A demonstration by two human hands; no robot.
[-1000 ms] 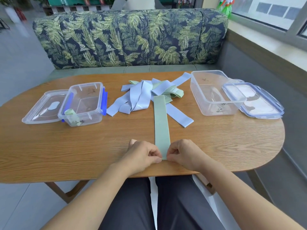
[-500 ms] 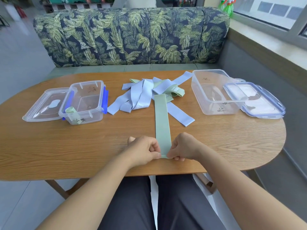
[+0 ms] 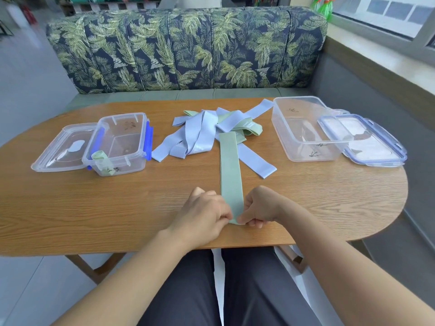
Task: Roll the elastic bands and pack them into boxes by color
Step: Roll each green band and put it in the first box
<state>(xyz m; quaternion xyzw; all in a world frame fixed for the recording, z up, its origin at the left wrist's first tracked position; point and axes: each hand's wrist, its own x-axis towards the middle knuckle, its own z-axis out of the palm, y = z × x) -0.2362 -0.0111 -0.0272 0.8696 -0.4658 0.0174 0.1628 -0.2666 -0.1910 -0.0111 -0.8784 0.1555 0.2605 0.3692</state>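
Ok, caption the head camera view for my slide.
Left hand and right hand pinch the near end of a flat sage-green elastic band on the oval wooden table.

Lounge-like seating nook — leaf-print sofa, wooden table, window.

The near end of the green band is covered by the fingers of the left hand and right hand, so whether it lies flat or curled there cannot be told. Most of their tips are tucked out of sight beneath the knuckles. In the pile at centre frame, other green pieces lie largely buried under lilac bands; their number is unclear. Dark handwritten marks on the left box and right box are too small to read. The bench runs off the left edge, both forearms off the bottom edge.
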